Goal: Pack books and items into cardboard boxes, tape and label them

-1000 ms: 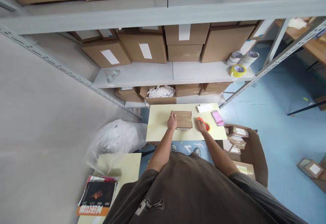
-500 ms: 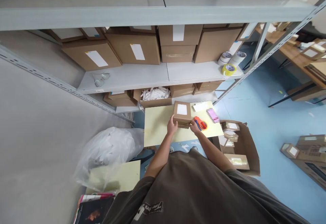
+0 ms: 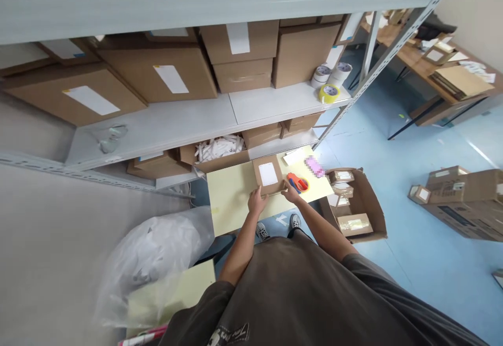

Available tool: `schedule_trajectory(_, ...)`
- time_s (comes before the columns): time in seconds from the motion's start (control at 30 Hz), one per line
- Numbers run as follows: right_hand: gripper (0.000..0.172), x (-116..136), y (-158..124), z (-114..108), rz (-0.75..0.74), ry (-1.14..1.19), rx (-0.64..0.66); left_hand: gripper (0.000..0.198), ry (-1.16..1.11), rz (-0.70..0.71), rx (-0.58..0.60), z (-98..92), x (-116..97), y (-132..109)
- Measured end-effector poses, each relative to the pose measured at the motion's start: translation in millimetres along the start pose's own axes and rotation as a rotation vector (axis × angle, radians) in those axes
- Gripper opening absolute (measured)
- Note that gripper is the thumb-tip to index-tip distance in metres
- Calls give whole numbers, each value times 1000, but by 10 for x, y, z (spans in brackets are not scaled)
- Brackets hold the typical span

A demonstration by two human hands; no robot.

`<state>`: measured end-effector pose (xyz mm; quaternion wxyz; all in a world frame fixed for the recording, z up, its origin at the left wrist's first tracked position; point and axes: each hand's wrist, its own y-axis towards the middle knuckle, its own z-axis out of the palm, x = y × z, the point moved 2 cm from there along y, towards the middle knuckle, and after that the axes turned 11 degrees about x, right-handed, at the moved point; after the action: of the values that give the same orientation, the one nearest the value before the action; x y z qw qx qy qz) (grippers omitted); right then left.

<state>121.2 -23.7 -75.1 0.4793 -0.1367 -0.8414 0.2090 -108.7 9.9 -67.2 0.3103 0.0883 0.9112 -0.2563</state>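
A small brown cardboard box (image 3: 278, 170) with a white label on its top is over the pale yellow table (image 3: 231, 207). My left hand (image 3: 257, 201) grips its near left corner, fingers closed on the edge. At the near right corner, my right hand (image 3: 291, 193) holds the same box. Just right of the box lies an orange and blue tape dispenser (image 3: 297, 182) with a yellow roll. White paper (image 3: 294, 156) and a pink blurred item (image 3: 314, 166) rest farther back on the table.
A grey metal shelf (image 3: 188, 110) with cardboard boxes and tape rolls (image 3: 329, 93) stands ahead. On the floor at the right is an open carton (image 3: 373, 215) of small boxes. A plastic bag (image 3: 157, 251) of white material bulges at the left.
My view has turned to the right and leaned in. The box now shows more of its top and less of its near side; both hands stay on it.
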Motion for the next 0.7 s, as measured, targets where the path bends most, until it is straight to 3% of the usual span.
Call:
schedule_trajectory(0.1,89,-46,5,-218,-7,-59,-17,71,34,0,-95,-15,-145,48)
schedule_trajectory(0.2,84,-124,68,-552,-36,-126,-97,65,32,115,-158,0,-489,234)
schedule_trajectory(0.33,82,-257,302,-1075,-33,-169,-129,66,12,273,-51,134,-1140,743)
schedule_trajectory(0.47,87,-395,674,-1497,-97,-197,-111,69,2,281,80,394,-1634,1360)
schedule_trajectory(0.57,89,-516,967,-1681,-121,-225,-73,68,-11,213,120,609,-1770,1731)
schedule_trajectory(0.7,89,-699,1328,-1775,-112,-264,-3,73,-77,103,105,853,-1735,2069)
